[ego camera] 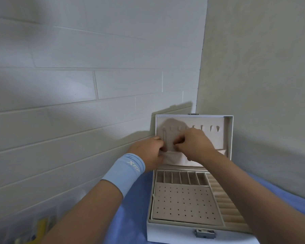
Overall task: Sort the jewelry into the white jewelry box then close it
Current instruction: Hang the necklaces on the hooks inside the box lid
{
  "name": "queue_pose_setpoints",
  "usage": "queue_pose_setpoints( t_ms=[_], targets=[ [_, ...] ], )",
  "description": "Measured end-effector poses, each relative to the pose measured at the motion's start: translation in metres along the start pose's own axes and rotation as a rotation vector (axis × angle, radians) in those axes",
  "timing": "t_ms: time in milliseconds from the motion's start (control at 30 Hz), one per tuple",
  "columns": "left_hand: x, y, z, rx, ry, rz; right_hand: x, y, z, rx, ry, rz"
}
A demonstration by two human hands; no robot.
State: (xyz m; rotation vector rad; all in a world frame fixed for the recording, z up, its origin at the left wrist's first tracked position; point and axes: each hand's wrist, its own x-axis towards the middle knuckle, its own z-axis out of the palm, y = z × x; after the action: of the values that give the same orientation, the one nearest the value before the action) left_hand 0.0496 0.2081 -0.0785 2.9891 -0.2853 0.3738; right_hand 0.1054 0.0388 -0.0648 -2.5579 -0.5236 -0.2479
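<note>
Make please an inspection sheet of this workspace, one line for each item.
Surface: blue cloth under the box.
Job's things: white jewelry box open, lid upright; thin loop, perhaps a chain, hangs from a lid hook.
Clutter: blurred yellow item, lower left.
Grippers: left hand grips the lid pocket; right hand curled at the lid panel, hold unclear.
Cables: nothing seen.
Surroundings: tiled wall behind, plain wall right.

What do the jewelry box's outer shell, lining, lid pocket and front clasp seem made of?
The outer shell is white and matte, probably faux leather over board, though no grain shows. The lining looks like beige velvety fabric, soft and unreflective. The lid pocket is thin cloth: it sags and wrinkles. The front clasp is grey metal, faintly shiny.
</note>
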Motion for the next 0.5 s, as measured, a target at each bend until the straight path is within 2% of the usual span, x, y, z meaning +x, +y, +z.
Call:
queue_pose_setpoints(
  t_ms=[167, 367, 500],
  targets=[
    [0.000, 0.001, 0.001, 0.014, 0.025, -0.006, -0.002, -0.001, 0.013, 0.070, -0.183, -0.071],
    [-0.018, -0.003, -0.007, -0.127, 0.143, 0.025, -0.013, -0.002, -0.003, 0.152, -0.087, -0.055],
    [-0.039, -0.004, -0.018, -0.207, 0.168, -0.034, -0.035, -0.013, -0.017, 0.195, -0.030, -0.090]
  ],
)
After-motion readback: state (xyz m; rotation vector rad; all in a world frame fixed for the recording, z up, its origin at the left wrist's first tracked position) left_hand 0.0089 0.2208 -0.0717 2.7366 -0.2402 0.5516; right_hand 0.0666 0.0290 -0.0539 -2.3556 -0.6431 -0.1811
